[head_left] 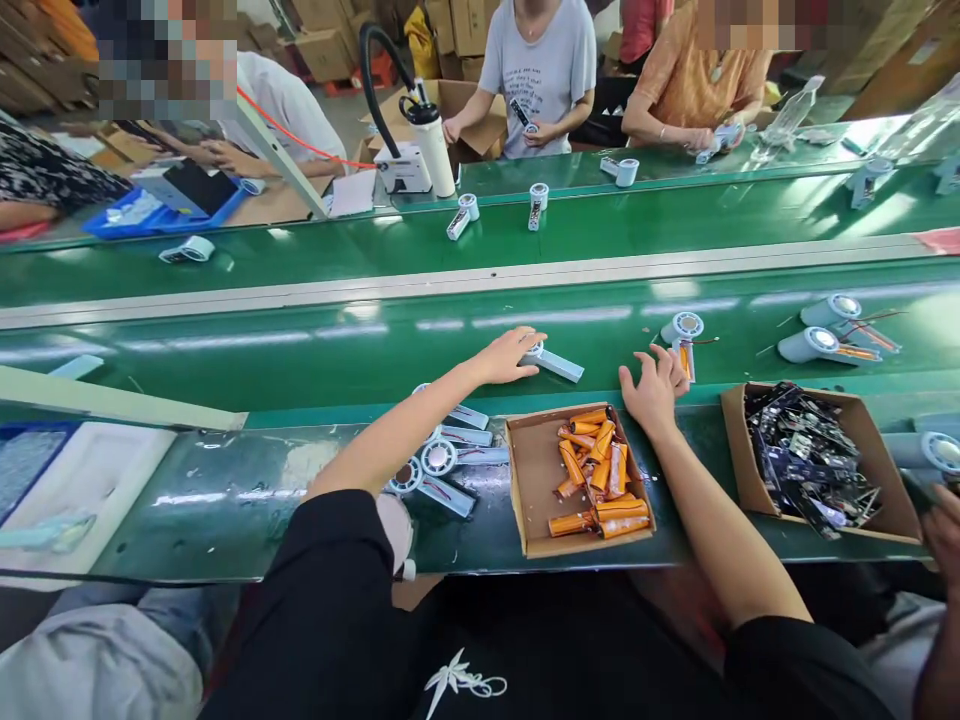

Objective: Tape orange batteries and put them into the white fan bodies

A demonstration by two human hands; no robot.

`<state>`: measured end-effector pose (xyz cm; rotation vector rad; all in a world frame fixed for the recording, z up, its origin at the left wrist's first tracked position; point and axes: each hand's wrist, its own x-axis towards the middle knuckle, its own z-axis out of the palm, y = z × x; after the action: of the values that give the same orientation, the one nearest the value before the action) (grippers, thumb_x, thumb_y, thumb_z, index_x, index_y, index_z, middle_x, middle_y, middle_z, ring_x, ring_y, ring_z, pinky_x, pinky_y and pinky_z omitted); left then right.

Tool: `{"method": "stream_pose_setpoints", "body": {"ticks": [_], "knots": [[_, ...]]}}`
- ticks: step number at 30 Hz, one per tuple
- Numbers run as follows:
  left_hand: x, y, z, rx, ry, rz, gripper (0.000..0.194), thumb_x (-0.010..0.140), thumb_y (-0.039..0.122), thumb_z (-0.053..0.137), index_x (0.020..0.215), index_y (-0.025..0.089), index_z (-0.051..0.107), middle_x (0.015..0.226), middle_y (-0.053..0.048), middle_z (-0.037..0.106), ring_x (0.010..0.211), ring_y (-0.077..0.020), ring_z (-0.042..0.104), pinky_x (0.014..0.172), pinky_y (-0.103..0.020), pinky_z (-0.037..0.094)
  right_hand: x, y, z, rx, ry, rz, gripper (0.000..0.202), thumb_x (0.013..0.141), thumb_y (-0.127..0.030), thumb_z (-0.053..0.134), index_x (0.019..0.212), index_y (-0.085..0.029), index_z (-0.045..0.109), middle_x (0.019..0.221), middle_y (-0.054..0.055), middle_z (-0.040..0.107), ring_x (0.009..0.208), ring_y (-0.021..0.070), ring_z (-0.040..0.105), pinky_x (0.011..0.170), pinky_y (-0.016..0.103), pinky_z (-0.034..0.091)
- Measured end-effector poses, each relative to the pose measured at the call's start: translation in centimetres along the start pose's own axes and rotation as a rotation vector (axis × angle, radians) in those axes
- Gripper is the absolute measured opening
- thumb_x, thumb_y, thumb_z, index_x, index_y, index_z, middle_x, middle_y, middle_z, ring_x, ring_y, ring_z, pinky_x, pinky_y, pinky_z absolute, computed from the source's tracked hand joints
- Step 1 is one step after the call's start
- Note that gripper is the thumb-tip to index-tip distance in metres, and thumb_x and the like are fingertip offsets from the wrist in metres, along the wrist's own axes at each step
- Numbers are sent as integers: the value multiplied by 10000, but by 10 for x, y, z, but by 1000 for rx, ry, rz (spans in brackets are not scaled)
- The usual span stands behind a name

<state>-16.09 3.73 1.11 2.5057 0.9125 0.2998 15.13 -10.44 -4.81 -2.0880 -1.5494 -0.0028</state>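
Observation:
My left hand (507,358) is over the green belt, fingers curled around the round head of a light-blue handheld fan (561,367); its handle points right. My right hand (654,392) is farther right, thumb and fingers apart. Its fingertips are beside another handheld fan (684,326) with an orange battery in its open handle and a thin wire sticking out; I cannot tell whether they touch it. Between my forearms sits a cardboard box (531,490) holding several orange-wrapped batteries (600,450). Several fans with opened handles (439,458) lie by my left forearm.
At right stands a cardboard box (739,450) of dark circuit boards (814,450); a co-worker's hand (943,530) is beside it. More fans (825,343) rest on the belt's right. A metal rail (487,280) divides the belts. Co-workers sit opposite, near a white machine (405,168) with a black hose.

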Motion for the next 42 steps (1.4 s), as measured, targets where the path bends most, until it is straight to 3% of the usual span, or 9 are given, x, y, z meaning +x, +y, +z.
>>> {"method": "stream_pose_setpoints", "body": {"ticks": [4,8,12,17,23,27,32,39,42], "knots": [[37,17,-1,93,-163,11,533,903,284,712,1419,191,617,1508,-160,505,1253,-296,621,1093,-416,505,-3,-7,-8,-4,-44,-47,417,1038,-415,471,1350,-187,626,1591,184,470,1517,356,287,1207,606,237],[21,28,-15,111,-151,64,443,886,287,710,1319,201,681,1372,-129,578,1150,-273,631,1039,-403,515,0,-8,-12,56,-47,22,398,1037,-405,456,1309,-193,654,1552,179,511,1476,353,322,1177,606,264],[-50,17,-34,181,-177,91,350,924,335,668,1262,290,750,1363,-92,572,1139,-261,584,1065,-424,490,5,-5,-9,94,-79,39,394,1026,-445,459,1239,-204,687,1524,159,536,1455,343,328,1158,578,274],[-129,-2,-54,80,-222,-137,365,932,505,680,1211,295,783,1401,-69,633,1273,-262,576,1141,-410,484,7,-2,-5,86,-84,16,348,1019,-425,490,1174,-210,714,1519,143,540,1459,345,318,1175,585,246],[-214,25,-54,68,95,-317,557,1001,556,588,1459,242,625,1590,-85,549,1474,-265,467,1311,-519,303,2,5,-7,110,-54,29,298,977,-409,538,1123,-212,706,1464,148,558,1396,367,343,1150,617,249],[-327,67,-33,70,206,-502,468,926,583,698,1273,270,727,1373,-72,714,1349,-301,600,1240,-502,434,2,5,-8,189,-10,55,273,939,-388,568,1078,-198,705,1418,156,597,1363,374,379,1145,610,276],[-433,105,19,171,19,-713,571,780,409,853,1321,295,707,1555,-70,596,1484,-414,472,1250,-606,407,11,1,-9,226,-7,68,258,910,-401,584,990,-193,714,1372,174,634,1359,397,388,1132,624,285],[-431,143,16,301,448,-578,549,867,366,810,1351,216,598,1335,-160,678,1404,-409,486,1183,-636,462,-38,-50,-82,519,82,-48,300,985,-404,594,1151,-169,676,1336,233,644,1200,372,621,944,523,508],[-398,163,4,368,636,-491,552,853,287,823,1345,252,575,1249,-115,692,1436,-383,462,1194,-630,449,-103,-119,-122,874,-340,-214,262,1042,-433,599,1235,-266,661,1161,105,720,883,252,693,822,435,566]]}}
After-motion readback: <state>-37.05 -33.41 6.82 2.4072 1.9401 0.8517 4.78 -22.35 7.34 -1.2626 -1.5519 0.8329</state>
